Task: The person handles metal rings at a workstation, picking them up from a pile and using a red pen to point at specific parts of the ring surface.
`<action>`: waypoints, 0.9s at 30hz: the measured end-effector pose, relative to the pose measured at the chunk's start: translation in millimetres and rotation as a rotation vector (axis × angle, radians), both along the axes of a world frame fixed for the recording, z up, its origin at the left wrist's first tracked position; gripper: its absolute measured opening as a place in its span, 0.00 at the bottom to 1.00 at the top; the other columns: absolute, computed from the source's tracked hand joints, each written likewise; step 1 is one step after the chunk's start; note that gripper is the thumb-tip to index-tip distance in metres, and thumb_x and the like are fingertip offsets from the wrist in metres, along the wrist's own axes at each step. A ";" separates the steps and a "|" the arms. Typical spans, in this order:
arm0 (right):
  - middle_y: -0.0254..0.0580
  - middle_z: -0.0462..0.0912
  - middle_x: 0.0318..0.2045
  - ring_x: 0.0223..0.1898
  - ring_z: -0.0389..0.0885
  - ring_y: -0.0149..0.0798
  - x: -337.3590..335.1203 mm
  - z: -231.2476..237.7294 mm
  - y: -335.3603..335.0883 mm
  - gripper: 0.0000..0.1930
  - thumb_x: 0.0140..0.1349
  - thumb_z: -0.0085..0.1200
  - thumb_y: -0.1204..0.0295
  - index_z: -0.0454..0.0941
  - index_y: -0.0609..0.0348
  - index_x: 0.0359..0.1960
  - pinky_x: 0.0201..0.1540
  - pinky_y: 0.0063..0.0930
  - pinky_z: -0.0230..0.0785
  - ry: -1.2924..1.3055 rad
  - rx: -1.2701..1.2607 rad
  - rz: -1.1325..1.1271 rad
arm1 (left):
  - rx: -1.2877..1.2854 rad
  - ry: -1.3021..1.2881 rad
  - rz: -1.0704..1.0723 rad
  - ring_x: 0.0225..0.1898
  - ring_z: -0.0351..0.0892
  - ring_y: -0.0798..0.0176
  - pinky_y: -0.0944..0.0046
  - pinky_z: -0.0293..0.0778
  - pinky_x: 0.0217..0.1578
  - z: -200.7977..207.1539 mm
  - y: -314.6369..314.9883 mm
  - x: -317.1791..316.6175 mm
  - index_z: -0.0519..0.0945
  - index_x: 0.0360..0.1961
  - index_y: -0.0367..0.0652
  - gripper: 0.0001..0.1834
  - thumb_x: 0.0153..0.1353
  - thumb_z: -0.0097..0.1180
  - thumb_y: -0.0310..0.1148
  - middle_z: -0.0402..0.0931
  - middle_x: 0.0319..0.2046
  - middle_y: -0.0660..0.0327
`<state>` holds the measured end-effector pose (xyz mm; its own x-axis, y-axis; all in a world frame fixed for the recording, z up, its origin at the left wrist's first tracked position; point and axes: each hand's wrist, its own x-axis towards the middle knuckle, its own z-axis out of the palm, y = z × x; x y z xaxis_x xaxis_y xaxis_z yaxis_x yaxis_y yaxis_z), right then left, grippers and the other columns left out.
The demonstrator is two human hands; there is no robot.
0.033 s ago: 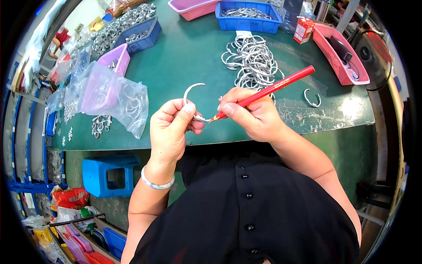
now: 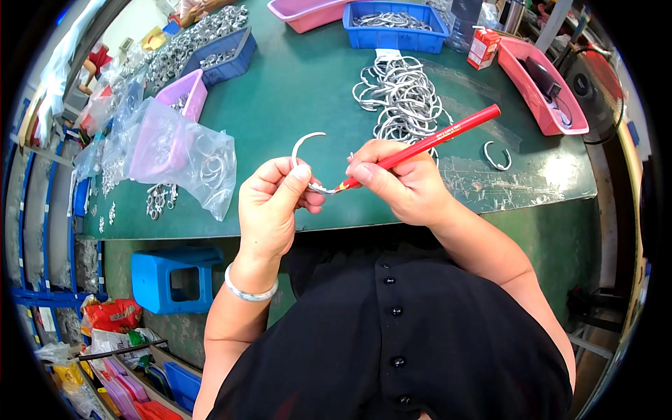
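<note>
A green-topped bench [image 2: 294, 91] fills the middle of the room, its front edge running just before the person's waist. Toward the far edge sits a blue tray [image 2: 397, 42] of silvery pieces, with a heap of silver bangles [image 2: 406, 98] on the near side of it. A pink basket [image 2: 535, 108] stands along the right edge, a red-and-white carton [image 2: 483, 49] beside it, and one loose bangle [image 2: 490, 160] lies toward the front right corner. Near the left edge, a clear plastic bag [image 2: 210, 168] drapes partly over a purple tray [image 2: 199, 91]. On the floor, a blue stool [image 2: 152, 283] stands just off the front edge, left of the person.

Both forearms rise from below, bringing the hands together over the front edge. The left hand [image 2: 276, 192] pinches an open silver bangle [image 2: 297, 145] between thumb and fingers, one end curving up above the grip. The right hand [image 2: 406, 178] grips a red pencil [image 2: 448, 134] slantwise, its point at the bangle's lower end; whether they touch cannot be told.

Against the earlier frame, hands and bangle keep their places; only the lettering on the pencil's barrel shows differently, as if slightly turned.
</note>
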<state>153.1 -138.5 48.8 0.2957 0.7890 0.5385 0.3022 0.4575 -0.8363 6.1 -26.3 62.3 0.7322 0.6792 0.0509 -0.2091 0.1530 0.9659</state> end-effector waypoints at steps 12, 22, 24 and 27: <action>0.38 0.75 0.28 0.31 0.73 0.27 2.5 -3.7 1.9 0.11 0.63 0.43 0.67 0.71 0.64 0.39 0.36 0.21 0.67 0.339 0.130 0.063 | 0.006 -0.012 0.032 0.20 0.74 0.70 0.73 0.71 0.22 -3.5 3.1 -1.8 0.73 0.30 0.38 0.05 0.59 0.49 0.29 0.74 0.23 0.60; 0.37 0.76 0.30 0.36 0.74 0.28 2.5 -5.8 2.3 0.07 0.55 0.53 0.76 0.75 0.62 0.35 0.41 0.20 0.66 0.164 -0.031 -0.091 | 0.023 -0.154 -0.005 0.27 0.77 0.65 0.68 0.75 0.28 -13.2 4.8 -5.2 0.73 0.36 0.37 0.06 0.59 0.48 0.27 0.76 0.30 0.56; 0.38 0.76 0.29 0.35 0.75 0.30 0.4 -0.4 0.4 0.06 0.53 0.55 0.77 0.76 0.61 0.34 0.39 0.21 0.66 0.125 -0.005 -0.082 | 0.022 -0.193 -0.020 0.29 0.78 0.64 0.67 0.76 0.31 -16.3 4.6 -5.5 0.73 0.36 0.35 0.06 0.59 0.48 0.26 0.76 0.31 0.55; 0.40 0.76 0.26 0.32 0.76 0.34 -0.5 4.7 -1.7 0.07 0.49 0.57 0.79 0.76 0.60 0.31 0.34 0.24 0.68 -0.104 0.028 -0.141 | 0.023 -0.219 -0.035 0.32 0.78 0.63 0.66 0.77 0.34 -20.1 2.7 -5.0 0.73 0.39 0.35 0.07 0.59 0.47 0.25 0.76 0.35 0.53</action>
